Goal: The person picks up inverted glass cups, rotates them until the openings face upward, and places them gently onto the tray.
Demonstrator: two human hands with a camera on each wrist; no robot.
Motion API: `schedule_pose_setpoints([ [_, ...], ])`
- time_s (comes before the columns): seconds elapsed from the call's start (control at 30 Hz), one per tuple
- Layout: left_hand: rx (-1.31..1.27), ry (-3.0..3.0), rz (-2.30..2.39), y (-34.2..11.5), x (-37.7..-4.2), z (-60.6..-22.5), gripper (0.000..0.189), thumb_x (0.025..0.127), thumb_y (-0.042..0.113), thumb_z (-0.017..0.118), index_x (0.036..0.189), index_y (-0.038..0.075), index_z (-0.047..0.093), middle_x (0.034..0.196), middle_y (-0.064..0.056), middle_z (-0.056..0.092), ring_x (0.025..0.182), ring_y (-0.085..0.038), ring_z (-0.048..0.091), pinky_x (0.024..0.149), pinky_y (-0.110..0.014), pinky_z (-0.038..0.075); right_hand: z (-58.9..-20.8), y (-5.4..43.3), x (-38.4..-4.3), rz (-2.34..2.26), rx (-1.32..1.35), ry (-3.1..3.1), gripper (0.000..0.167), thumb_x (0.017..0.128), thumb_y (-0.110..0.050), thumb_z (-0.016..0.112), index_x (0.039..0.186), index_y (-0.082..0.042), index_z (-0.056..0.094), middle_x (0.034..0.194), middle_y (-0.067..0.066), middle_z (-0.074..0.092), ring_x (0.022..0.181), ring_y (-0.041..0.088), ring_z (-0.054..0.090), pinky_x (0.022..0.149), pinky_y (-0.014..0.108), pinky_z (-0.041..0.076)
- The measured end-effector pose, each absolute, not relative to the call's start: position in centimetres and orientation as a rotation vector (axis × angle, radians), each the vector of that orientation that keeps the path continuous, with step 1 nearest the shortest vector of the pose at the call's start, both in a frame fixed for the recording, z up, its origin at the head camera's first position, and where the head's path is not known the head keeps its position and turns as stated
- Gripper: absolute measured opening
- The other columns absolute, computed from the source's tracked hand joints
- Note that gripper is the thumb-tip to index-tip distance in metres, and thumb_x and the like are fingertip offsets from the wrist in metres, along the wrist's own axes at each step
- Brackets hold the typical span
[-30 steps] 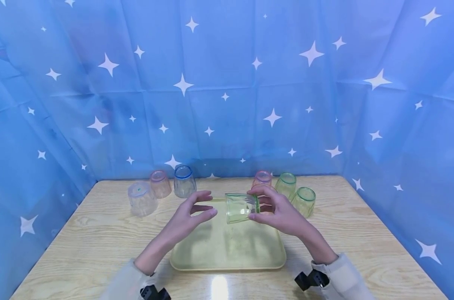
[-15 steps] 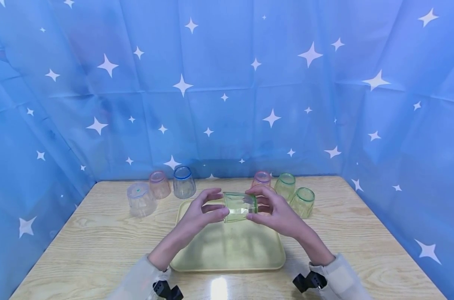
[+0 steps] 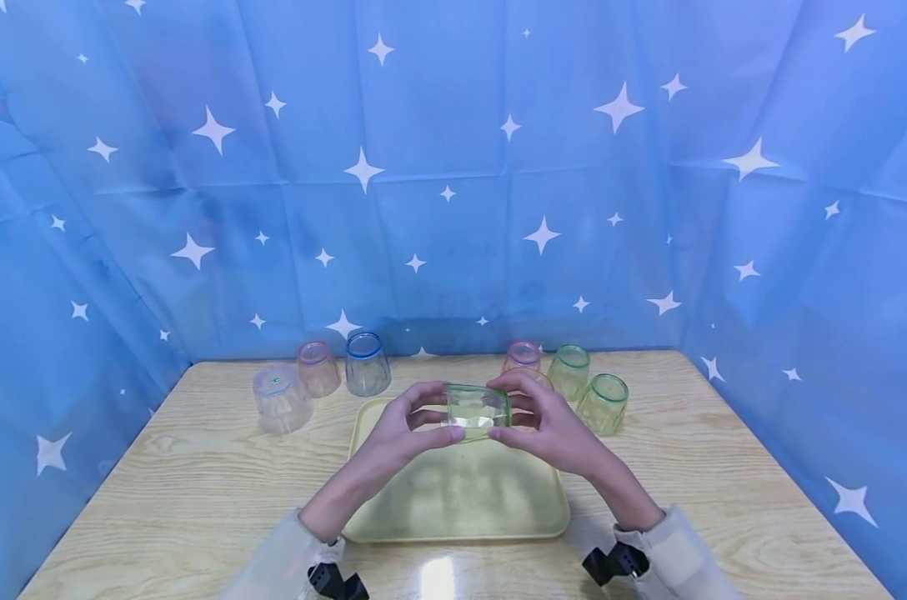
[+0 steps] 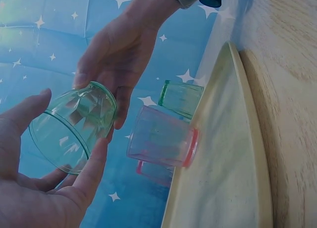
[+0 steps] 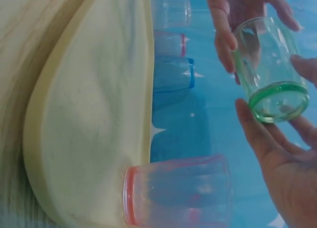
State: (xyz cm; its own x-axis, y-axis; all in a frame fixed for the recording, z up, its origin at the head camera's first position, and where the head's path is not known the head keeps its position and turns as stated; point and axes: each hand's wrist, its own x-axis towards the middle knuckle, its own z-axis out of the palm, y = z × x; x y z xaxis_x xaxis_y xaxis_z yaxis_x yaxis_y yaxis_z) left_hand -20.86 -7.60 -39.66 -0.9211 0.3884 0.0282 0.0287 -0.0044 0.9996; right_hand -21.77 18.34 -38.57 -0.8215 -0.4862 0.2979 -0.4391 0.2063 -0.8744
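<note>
A clear green-tinted glass [image 3: 478, 408] lies sideways in the air over the cream tray [image 3: 453, 508]. My left hand [image 3: 403, 429] holds its wide mouth end, with thumb and fingertips spread around the rim. The thick green base end is gripped by my right hand [image 3: 551, 425], thumb on the near side and fingers on the far side. In the left wrist view a pink glass [image 4: 159, 138] stands upright on the tray, its red base down. From the head view that glass is mostly hidden behind my right hand.
At the back left stand a clear glass [image 3: 283, 402], a pink glass [image 3: 320, 372] and a blue glass [image 3: 368, 367], bases up. Back right are two green glasses [image 3: 603, 407] and another pink glass [image 3: 523, 355]. A starry blue curtain [image 3: 453, 250] encloses the wooden table [image 3: 686, 467].
My left hand has moved right and taken hold of the green glass's mouth end. My right hand keeps its grip on the base, and the glass has shifted slightly left.
</note>
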Motion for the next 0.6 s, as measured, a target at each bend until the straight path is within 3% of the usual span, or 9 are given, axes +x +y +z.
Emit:
schedule_pose_setpoints([
  [0.2,0.466,2.029,2.026,-7.54,-20.88,-39.59,0.071,0.086,0.023,0.082,0.148,0.016,0.048,0.145,-0.008,0.056,0.131,-0.026,0.059,0.102,-0.036,0.057,-38.51,18.44,-21.79,-1.684,-0.918,2.460,0.055,0.091,-0.009,0.078,0.140,-0.007,0.055,0.139,0.017,0.056,0.111,0.010,0.070,0.091,0.032,0.062],
  [0.47,0.453,2.079,2.032,-7.78,-21.08,-39.75,0.070,0.086,0.023,0.082,0.148,0.016,0.049,0.144,-0.006,0.057,0.130,-0.025,0.060,0.100,-0.035,0.058,-38.25,18.71,-21.83,-1.636,-0.868,2.476,0.061,0.090,-0.013,0.080,0.143,-0.007,0.053,0.142,0.017,0.056,0.118,0.035,0.067,0.091,0.034,0.063],
  [0.6,0.457,2.104,2.041,-7.88,-21.32,-39.84,0.071,0.087,0.024,0.082,0.148,0.015,0.048,0.144,-0.008,0.058,0.130,-0.026,0.059,0.101,-0.036,0.058,-38.08,19.13,-21.81,-1.615,-0.823,2.482,0.065,0.089,-0.015,0.081,0.146,-0.006,0.050,0.138,0.019,0.061,0.118,0.037,0.067,0.092,0.039,0.063],
])
